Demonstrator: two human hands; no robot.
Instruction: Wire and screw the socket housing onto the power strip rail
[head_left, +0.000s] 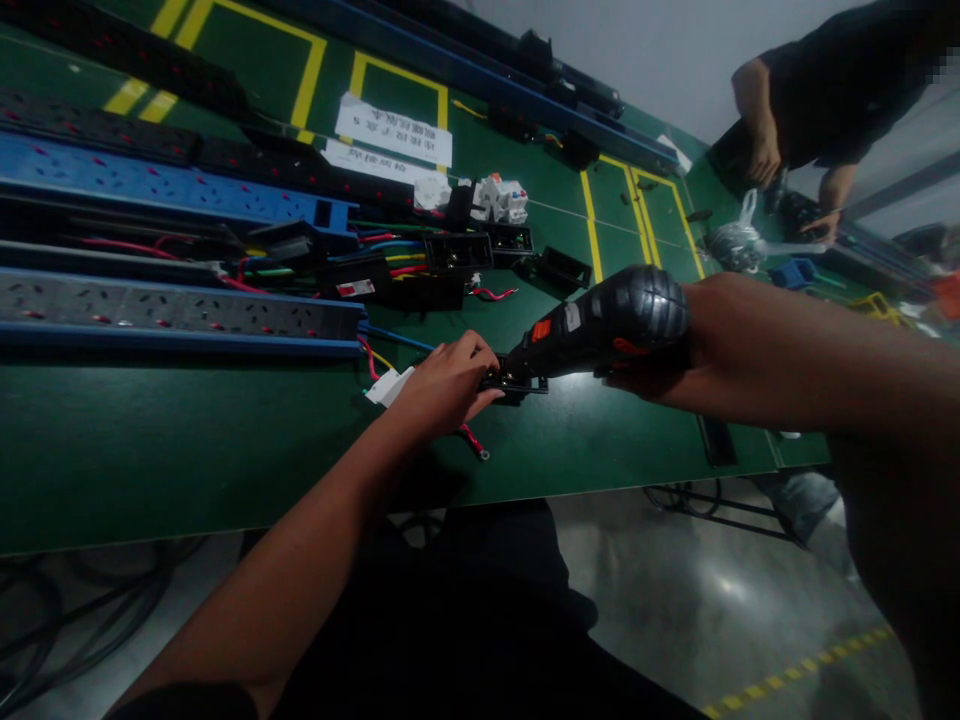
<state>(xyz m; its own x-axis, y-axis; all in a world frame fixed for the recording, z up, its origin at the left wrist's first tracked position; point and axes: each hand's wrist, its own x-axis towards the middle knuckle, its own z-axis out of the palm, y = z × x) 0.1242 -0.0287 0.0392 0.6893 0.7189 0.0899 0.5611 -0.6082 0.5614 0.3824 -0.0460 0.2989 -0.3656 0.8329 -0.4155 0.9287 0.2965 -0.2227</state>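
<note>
A right hand [660, 365] grips the ribbed, rounded grip of a black power driver [600, 315] marked with orange, its narrow end meeting a small black plastic box [517, 380] on a smooth green table [225, 430]. The left hand [457, 378], fingers bent, clasps the box's near-left end, beside a crumpled white label [390, 386] and a blue wire [401, 338]. A red wire [473, 440] tipped with a metal ring lies in front of the box.

Left of the hands stretches a long blue-edged socket strip [180, 312], its gray face dotted with slots and small red switches. Behind lie open rectangular black boxes [459, 252], glossy colored wires and blocky white parts [501, 198], near wrinkled paper sheets [394, 130]. At upper right, a person in dark short sleeves [825, 90] works near a clear plastic bag [739, 245].
</note>
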